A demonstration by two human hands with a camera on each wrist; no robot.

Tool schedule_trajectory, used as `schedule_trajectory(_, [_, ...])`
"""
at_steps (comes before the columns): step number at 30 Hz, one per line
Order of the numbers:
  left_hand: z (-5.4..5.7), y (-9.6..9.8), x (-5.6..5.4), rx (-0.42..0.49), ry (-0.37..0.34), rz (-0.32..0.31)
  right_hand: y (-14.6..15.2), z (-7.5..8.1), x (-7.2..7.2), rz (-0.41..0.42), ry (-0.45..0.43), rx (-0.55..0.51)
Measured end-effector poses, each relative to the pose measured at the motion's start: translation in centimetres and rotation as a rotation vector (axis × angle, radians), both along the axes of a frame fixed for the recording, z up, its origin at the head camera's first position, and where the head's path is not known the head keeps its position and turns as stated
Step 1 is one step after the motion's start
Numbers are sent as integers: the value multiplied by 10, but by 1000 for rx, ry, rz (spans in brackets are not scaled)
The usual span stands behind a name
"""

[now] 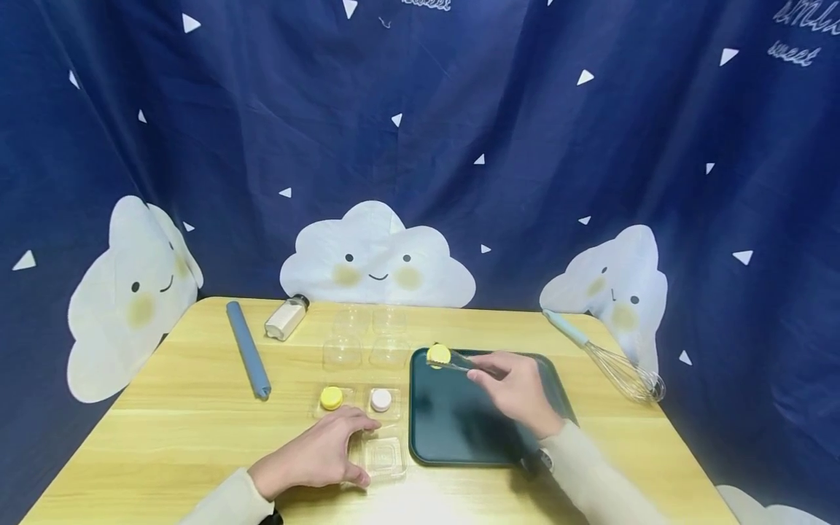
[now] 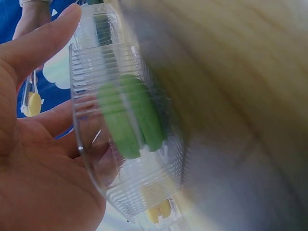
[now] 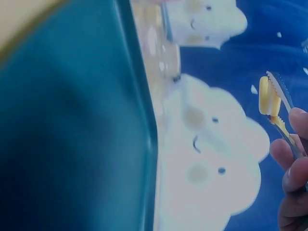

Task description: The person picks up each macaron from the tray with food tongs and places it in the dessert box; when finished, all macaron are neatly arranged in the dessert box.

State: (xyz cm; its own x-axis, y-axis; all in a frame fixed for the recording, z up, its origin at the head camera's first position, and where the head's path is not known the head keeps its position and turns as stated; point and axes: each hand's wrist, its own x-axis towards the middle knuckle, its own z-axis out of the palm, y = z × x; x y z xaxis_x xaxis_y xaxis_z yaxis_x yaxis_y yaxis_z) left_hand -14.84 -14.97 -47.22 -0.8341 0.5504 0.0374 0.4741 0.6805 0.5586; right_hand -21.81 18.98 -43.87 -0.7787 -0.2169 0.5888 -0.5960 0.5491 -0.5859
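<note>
My left hand point(image 1: 321, 452) curls around a clear plastic box point(image 2: 125, 192), thumb on the near side and fingers on the far side. A green macaron point(image 2: 137, 113) sits inside that box, hidden by the hand in the head view. Beyond it, a yellow macaron point(image 1: 331, 397) and a pale pink macaron point(image 1: 380, 399) lie in clear boxes, beside an empty clear box point(image 1: 385, 458). My right hand point(image 1: 518, 390) holds tongs point(image 3: 284, 94), which pinch another yellow macaron point(image 3: 263, 96) above the far left part of a dark green tray point(image 1: 459, 423).
Several clear domed lids point(image 1: 343, 351) stand behind the boxes. On the left lie a blue rolling pin point(image 1: 248, 350) and a black-capped jar point(image 1: 286, 318) of pale contents. A whisk point(image 1: 610, 361) rests at the right edge. A dark blue cloud-print curtain point(image 1: 433, 160) surrounds the table point(image 1: 164, 430).
</note>
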Motion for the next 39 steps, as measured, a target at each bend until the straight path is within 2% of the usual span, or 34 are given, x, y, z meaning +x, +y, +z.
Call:
schedule_trajectory(4, [0,0,0,-3,7,6,-15,-6,2,107,2,0])
schedule_trajectory(7, [1,0,0,-5,7,1,-23,-9,5,153,20,16])
schedule_trajectory(14, [2,-2,0,-1,-12,-3,-40,-13,21,287,12,60])
schedule_trajectory(19, [1,-1,-1,-5,4,-2,-46,-16,30,366,-4,84])
schedule_trajectory(26, [0,1,-1,-13,22,-6,-48,-23,34,473,0,164])
schedule_trajectory(31, [1,1,-1,-9,23,-10,-49,-28,33,507,-35,227])
schedule_trajectory(39, [1,1,-1,-20,16,-11,-53,-34,31,497,11,359])
